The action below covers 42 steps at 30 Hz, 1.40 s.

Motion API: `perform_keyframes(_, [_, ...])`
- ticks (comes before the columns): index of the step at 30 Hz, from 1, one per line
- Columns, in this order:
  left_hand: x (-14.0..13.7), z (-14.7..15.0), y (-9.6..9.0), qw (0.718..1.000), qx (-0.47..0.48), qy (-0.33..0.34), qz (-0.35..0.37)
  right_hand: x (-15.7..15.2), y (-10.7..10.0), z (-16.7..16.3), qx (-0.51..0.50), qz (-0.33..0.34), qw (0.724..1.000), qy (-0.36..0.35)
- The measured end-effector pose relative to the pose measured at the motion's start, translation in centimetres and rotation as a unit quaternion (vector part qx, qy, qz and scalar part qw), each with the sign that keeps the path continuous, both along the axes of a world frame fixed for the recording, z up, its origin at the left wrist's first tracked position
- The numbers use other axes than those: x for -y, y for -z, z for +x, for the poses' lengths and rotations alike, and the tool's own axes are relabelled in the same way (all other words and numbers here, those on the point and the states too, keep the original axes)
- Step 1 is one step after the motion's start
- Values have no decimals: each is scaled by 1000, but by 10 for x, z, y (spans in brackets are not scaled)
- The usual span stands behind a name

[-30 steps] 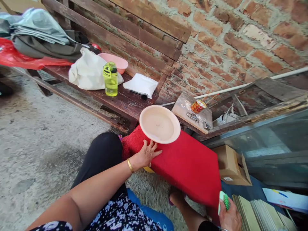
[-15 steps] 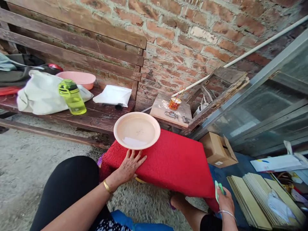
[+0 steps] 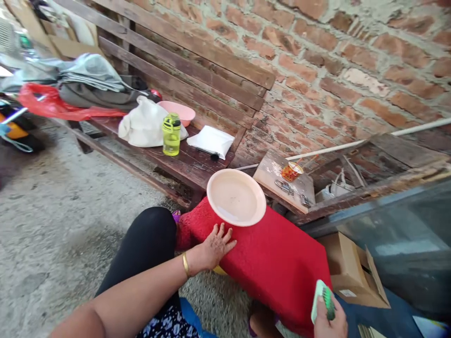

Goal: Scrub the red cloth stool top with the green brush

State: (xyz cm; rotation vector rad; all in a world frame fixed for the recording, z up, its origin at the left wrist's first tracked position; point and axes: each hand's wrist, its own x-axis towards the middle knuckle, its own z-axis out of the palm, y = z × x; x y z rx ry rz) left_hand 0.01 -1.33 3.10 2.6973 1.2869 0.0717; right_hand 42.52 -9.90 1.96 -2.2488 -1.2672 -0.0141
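Note:
My left hand lies with spread fingers on a red cloth that covers a low bench or table. Just beyond its fingertips stands a pale peach basin with cloudy water in it. At the right end of the cloth, my right hand is closed around a scrub brush with a pale green body and green bristles. The bristles face toward the right, and the brush is held above the cloth's edge.
A wooden bench on the left carries a green water bottle, a white bag, a pink basin and a white packet. A small stand holds a patterned cup and padlocks. An open cardboard box sits at right.
The view has swung left, so the scene sits further right and tilts. My right hand has turned the brush, and its bristles now show. My left hand stays by the basin.

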Motion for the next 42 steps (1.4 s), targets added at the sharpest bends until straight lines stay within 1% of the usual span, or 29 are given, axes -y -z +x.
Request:
perform_keyframes(1, [-2, -9, -9, 999, 14, 14, -26, -9, 1, -23, -7, 8, 1000, -26])
perform_keyframes(3, [-8, -28, -30, 993, 53, 40, -97, -27, 5, -75, -8, 25, 993, -112])
perform_keyframes(5, [-17, -47, -49, 977, 133, 45, -161, -42, 9, -130, 12, 35, 974, -225])
perform_keyframes(6, [-22, -54, -56, 965, 190, 34, -178, -49, 11, -157, 28, 38, 959, -280])
perform_keyframes(7, [-26, -60, -62, 950, 252, 16, -183, -55, 14, -183, 47, 42, 942, -329])
perform_keyframes(9, [-31, -66, -69, 914, 367, -41, -166, -65, 17, -229, 95, 45, 909, -404])
perform_keyframes(11, [-34, -67, -70, 880, 442, -107, -140, -74, 20, -265, 148, 52, 880, -448])
perform_keyframes(13, [-36, -65, -69, 858, 473, -159, -122, -82, 22, -287, 196, 59, 862, -464])
perform_keyframes(14, [-36, -63, -67, 852, 480, -174, -115, -86, 22, -292, 214, 59, 858, -463])
perform_keyframes(16, [-37, -61, -65, 847, 488, -182, -103, -93, 22, -290, 234, 46, 861, -449])
perform_keyframes(19, [-35, -60, -62, 848, 493, -174, -84, -95, 19, -264, 249, -3, 881, -403])
perform_keyframes(22, [-32, -61, -63, 859, 482, -156, -68, -89, 12, -229, 271, -75, 906, -315])
perform_keyframes(24, [-29, -63, -66, 869, 470, -143, -66, -84, 4, -212, 278, -128, 919, -248])
perform_keyframes(26, [-27, -64, -70, 878, 454, -139, -67, -83, -6, -207, 270, -175, 927, -194])
perform_keyframes(27, [-26, -64, -71, 882, 445, -141, -67, -83, -11, -209, 263, -193, 928, -178])
perform_keyframes(29, [-26, -64, -73, 890, 428, -145, -66, -88, -19, -222, 252, -212, 929, -170])
perform_keyframes(31, [-26, -63, -73, 898, 411, -147, -64, -94, -25, -244, 255, -219, 925, -176])
perform_keyframes(34, [-29, -61, -69, 909, 384, -149, -61, -102, -24, -279, 284, -223, 912, -194])
perform_keyframes(36, [-31, -59, -65, 917, 365, -150, -59, -104, -20, -293, 305, -211, 905, -208])
perform_keyframes(39, [-31, -52, -62, 933, 327, -140, -53, -102, -13, -292, 320, -191, 902, -216])
perform_keyframes(42, [-27, -38, -59, 954, 276, -106, -41, -95, -8, -266, 316, -190, 906, -208])
